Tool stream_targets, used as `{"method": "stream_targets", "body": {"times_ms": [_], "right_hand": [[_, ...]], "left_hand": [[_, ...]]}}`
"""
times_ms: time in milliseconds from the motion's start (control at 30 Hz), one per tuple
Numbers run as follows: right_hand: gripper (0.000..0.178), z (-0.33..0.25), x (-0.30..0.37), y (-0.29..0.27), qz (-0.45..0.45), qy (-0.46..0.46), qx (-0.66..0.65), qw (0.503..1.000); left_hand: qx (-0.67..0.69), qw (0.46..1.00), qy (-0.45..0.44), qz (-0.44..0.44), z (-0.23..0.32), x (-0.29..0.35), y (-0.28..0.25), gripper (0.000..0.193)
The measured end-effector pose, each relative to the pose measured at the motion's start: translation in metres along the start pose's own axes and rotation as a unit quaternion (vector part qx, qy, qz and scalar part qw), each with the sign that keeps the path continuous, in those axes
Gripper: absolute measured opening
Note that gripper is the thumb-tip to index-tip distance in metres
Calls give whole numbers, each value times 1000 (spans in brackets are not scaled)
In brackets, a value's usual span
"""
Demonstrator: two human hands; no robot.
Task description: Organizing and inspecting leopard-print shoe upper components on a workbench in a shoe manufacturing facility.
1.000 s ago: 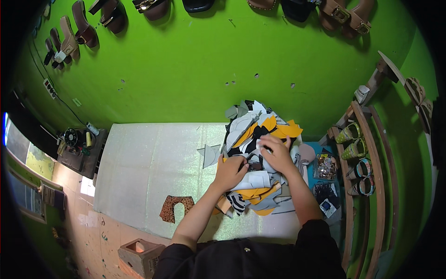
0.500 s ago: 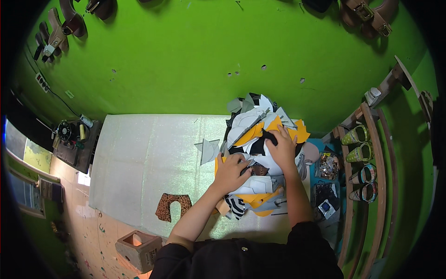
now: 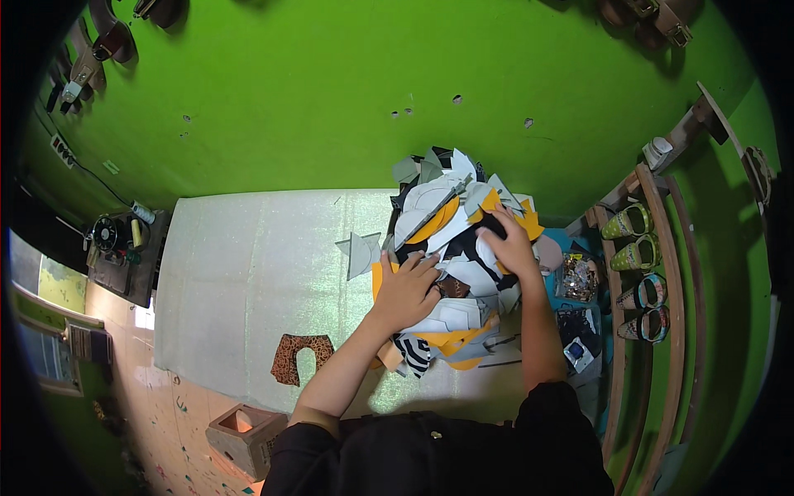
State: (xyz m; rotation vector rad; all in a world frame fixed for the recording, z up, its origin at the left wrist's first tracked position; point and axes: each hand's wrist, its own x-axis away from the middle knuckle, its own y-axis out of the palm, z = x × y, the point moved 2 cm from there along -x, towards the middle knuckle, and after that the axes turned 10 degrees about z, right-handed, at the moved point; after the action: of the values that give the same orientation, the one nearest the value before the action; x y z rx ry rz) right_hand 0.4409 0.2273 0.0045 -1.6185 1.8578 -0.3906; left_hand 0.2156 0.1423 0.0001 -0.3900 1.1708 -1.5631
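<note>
While both hands are placed on the heap of cut pieces (image 3: 467,271) in the head view, no piece is seen lifted clear of it. Left hand (image 3: 405,291): laid palm-down on the heap's left side, fingers extended and spread, nothing seen gripped. Right hand (image 3: 511,240): set on the upper right side, fingers bent over yellow and black pieces; whether anything is pinched cannot be told, fingertips partly hidden.

Heap is located on the right part of the desk (image 3: 215,281), near the green wall (image 3: 314,107). White, grey, yellow and black pieces are mixed in it. A brown piece (image 3: 453,288) is exposed between the hands; a zebra-striped piece (image 3: 417,354) is seen at the lower edge. A grey pointed piece (image 3: 361,252) is placed just left of the heap. An arch-shaped leopard-print piece (image 3: 288,357) is laid well apart, at the desk's near edge. Right of the heap, a clear pack of small shiny parts (image 3: 579,277) is seen; beyond it, green sandals (image 3: 635,254) are held on a wooden rack (image 3: 663,248).
</note>
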Motion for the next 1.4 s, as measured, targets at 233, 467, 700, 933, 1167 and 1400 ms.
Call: {"method": "stream_targets", "body": {"times_ms": [233,467,700,933,1167,1400], "right_hand": [[97,-46,9,22,-47,18,263,963],[58,-42,-5,30,-13,0,263,965],[39,-16,-17,32,-5,-7,167,986],[36,-10,-24,27,9,26,117,993],[38,-12,-18,24,2,9,119,993],[94,-60,-11,27,-161,70,265,948]], "left_hand": [[-24,1000,2,-12,4,3,6,32],[-39,997,47,49,12,7,0,32],[0,1000,20,15,9,-1,-3,32],[128,986,-104,-29,-18,-41,-7,38],[42,997,-60,6,-18,-67,-33,22],[-81,981,-178,8,-27,-61,-20,105]]}}
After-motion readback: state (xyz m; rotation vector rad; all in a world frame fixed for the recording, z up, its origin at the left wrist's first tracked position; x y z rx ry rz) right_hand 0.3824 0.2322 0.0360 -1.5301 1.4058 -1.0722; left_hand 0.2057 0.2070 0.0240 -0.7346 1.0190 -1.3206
